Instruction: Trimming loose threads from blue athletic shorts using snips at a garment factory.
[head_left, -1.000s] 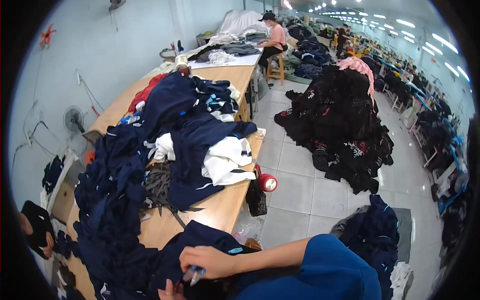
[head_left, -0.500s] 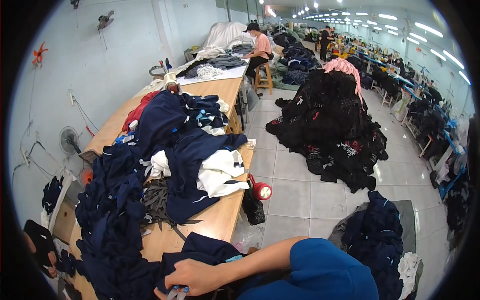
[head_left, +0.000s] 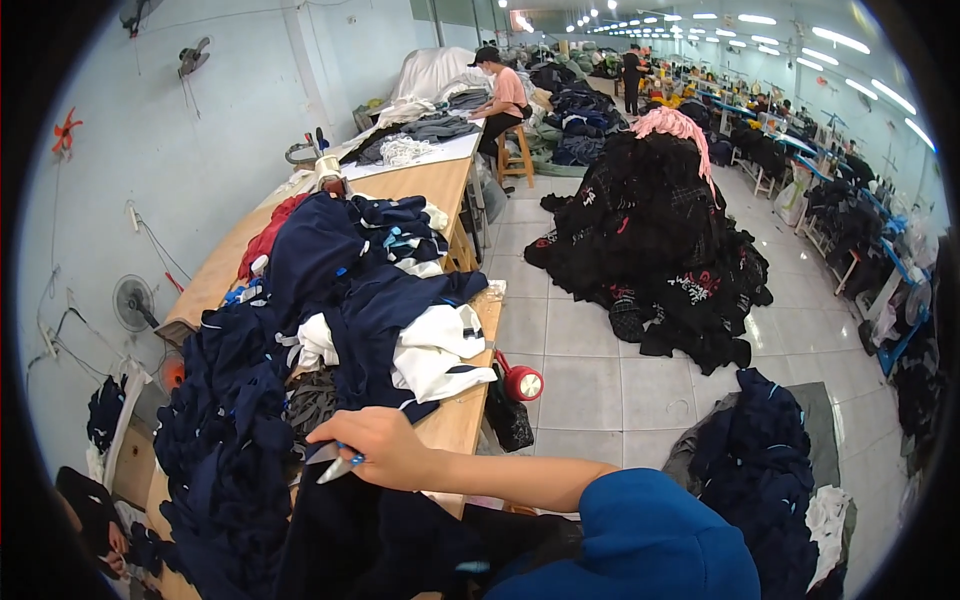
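Observation:
My right hand [head_left: 380, 448] reaches in from the right, beyond a blue sleeve, over the near edge of the table. Its fingers are closed around small thread snips [head_left: 342, 464] with blue parts and pale blades pointing to the left. Directly below them lies a dark navy garment [head_left: 390, 545] with a small light-blue tag; whether my fingers also pinch its cloth I cannot tell. To the left, a long heap of navy garments [head_left: 225, 440] covers the table. Grey straps [head_left: 315, 400] lie just past my hand. My left hand is out of view.
White cloth [head_left: 440, 350] lies by the wooden table's [head_left: 480, 330] right edge, where a red flask [head_left: 522, 383] hangs. Black garments [head_left: 640, 250] form a large floor pile; navy ones [head_left: 755, 460] lie nearer. Another person's hands [head_left: 115, 550] show at lower left. Someone sits [head_left: 505, 95] further back.
My right hand has risen and moved away from me with the snips, now above the dark garment, whose cloth has shifted beneath it. The view has moved slightly.

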